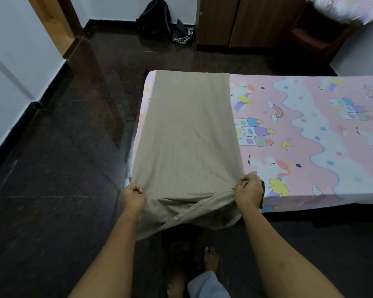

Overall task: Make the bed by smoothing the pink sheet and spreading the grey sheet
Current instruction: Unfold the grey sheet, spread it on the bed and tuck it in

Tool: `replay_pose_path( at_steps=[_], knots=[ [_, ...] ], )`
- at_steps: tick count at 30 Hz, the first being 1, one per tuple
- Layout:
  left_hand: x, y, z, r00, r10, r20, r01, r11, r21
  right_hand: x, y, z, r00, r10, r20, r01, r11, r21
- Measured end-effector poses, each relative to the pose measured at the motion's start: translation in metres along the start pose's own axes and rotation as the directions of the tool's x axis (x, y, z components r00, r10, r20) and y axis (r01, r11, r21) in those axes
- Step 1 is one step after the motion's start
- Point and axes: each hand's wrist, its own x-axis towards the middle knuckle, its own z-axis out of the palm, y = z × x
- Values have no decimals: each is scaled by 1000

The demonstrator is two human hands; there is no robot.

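While both fists clamp the near end of the grey sheet (pixel 187 130), main risk is over-pulling toward me. It's folded into a narrow strip & only lies loose on the pink sheet (pixel 310 136), so a hard tug prob slides it all off the bed (pixel 310 203) onto the floor (pixel 63 147). 2nd risk: drag under the grey sheet rucks up the pink sheet & spoils the smoothing. 3rd: uneven pull, one hand ahead of the other, skews the strip vs the mattress edge. Also a slack flap hangs low off the near edge, above my foot (pixel 211 259), so I could step on it. Can't tell if all layers are pinched; if not, lower ones drop when I open it out.

Positions: my left hand (pixel 132 198) is curled tight on the sheet's near-left corner, just off the bed's corner. My right hand (pixel 249 191) is fisted on the near-right corner, over the bed's near edge. Grey sheet (reads tan-ish here) runs away from both hands to the far edge, covering only the bed's left end, w/ fabric sagging between the hands. Pink sheet lies bare to the right.
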Motion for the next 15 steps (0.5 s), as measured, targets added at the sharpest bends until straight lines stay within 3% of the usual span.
replay_pose_path(
  at_steps=[8, 12, 15],
  knots=[
    [-9, -27, -15, 989, 146, 24, -142, 886, 442, -13, 30, -1, 992, 126, -10, -126, 992, 21],
    [-12, -50, -8, 992, -65, 104, -15, 776, 631, -17, 74, 8, 942, 324, 92, -323, 946, -25],
    [-22, -65, 7, 937, -297, 181, 34, 596, 803, -19, 103, 18, 812, 503, 298, -462, 864, -199]
  ],
)
